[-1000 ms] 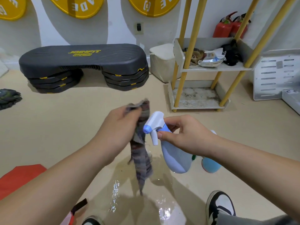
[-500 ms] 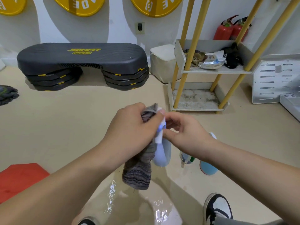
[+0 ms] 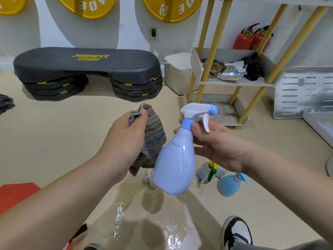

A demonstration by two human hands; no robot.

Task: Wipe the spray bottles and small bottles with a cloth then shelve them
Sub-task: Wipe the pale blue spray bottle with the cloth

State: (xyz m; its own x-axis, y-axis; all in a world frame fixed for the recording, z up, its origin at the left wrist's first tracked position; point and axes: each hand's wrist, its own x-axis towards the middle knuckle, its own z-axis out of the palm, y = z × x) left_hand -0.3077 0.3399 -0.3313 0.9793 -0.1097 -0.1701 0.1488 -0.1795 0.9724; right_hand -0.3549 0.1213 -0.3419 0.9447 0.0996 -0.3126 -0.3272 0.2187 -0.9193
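spray bottle gripped by right hand.

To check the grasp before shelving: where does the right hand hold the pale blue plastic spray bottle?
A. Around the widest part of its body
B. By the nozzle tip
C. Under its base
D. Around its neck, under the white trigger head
D: the right hand has its grip at the neck of the pale blue plastic spray bottle, just below the white trigger head.

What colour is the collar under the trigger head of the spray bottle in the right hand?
Blue, matching the nozzle tip; the spray bottle body is pale lilac-blue. Head view.
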